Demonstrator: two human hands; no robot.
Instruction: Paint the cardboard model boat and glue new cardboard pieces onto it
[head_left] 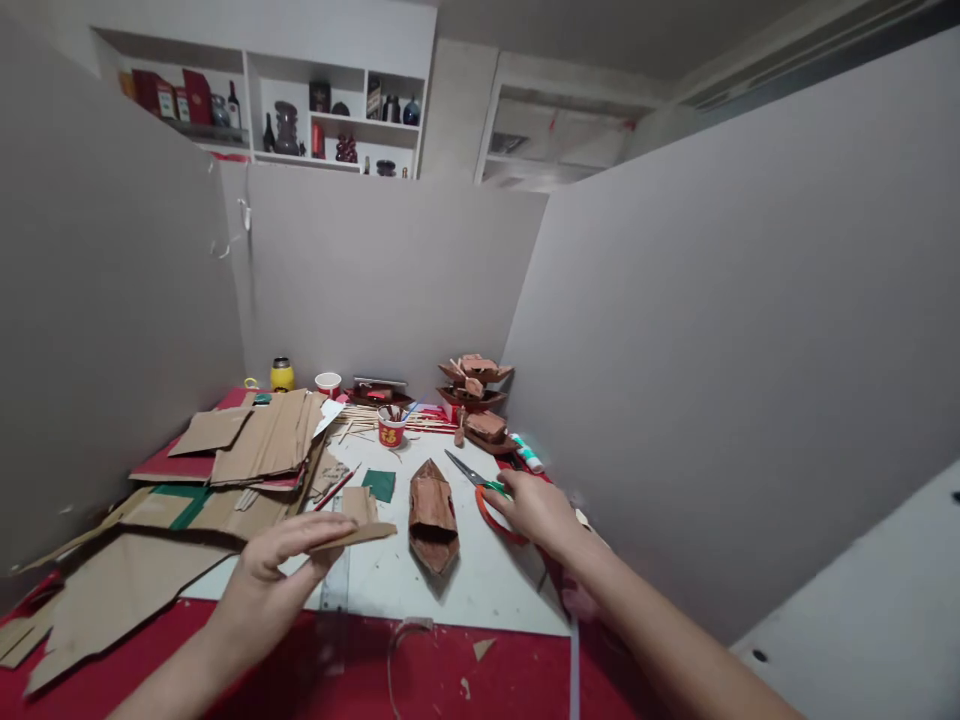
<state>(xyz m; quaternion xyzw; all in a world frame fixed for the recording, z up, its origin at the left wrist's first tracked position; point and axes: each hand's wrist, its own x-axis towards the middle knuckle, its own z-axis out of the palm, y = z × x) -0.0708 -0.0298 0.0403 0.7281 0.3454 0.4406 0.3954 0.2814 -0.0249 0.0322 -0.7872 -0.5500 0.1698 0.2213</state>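
Note:
My left hand [274,570] pinches a small flat piece of cardboard [358,533] and holds it level above the white work surface [487,590]. My right hand [534,510] rests on the red-and-green handles of a pair of scissors [480,483] lying on the table, blades pointing away to the left. Between the two hands lies a brown cardboard boat [433,515], pointed at both ends. A clear ruler [336,590] lies just under the held piece.
Sheets and scraps of cardboard [262,440] are piled at the left on a red cloth [420,680]. At the back stand a red cup of sticks [391,427], wooden skewers [375,415], stacked cardboard boats [476,395], a yellow jar [282,375]. Grey partition walls enclose the table.

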